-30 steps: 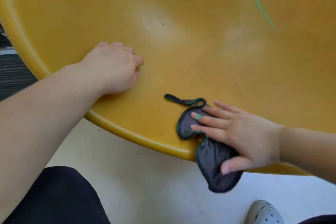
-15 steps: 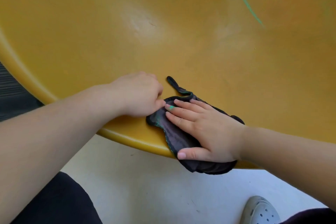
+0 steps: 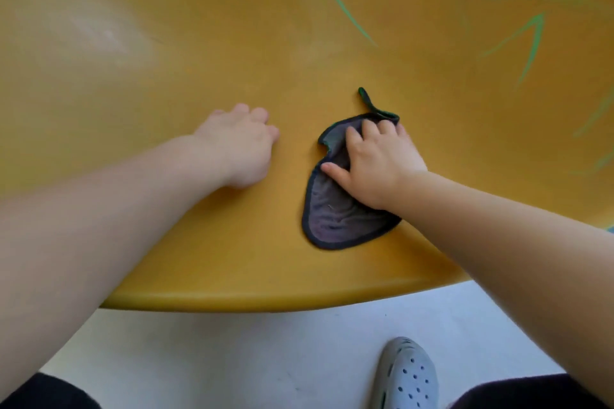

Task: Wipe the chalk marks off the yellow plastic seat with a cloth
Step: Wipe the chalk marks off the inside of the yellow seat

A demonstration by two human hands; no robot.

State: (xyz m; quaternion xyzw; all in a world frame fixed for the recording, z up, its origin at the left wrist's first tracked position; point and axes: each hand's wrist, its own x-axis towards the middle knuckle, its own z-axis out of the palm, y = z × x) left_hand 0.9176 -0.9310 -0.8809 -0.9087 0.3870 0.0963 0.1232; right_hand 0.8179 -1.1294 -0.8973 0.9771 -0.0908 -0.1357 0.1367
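Pressing down on a dark grey cloth (image 3: 335,212), the right hand (image 3: 377,163) lies flat with its fingers spread over the cloth's far half, thumb stretched out to the left along the fabric; nothing is pinched, the palm simply bears on it. The cloth rests on the yellow plastic seat (image 3: 199,259), a little in from the near rim, its near half bare and wrinkled, a thin loop (image 3: 370,103) poking out past the fingertips. To the left, apart from the cloth, the left hand (image 3: 239,146) sits on the seat with fingers curled under into a loose fist, holding nothing. Green chalk marks (image 3: 345,10) run across the far right of the seat, well beyond the cloth. Below the rim lie pale floor and a grey perforated clog (image 3: 407,375).
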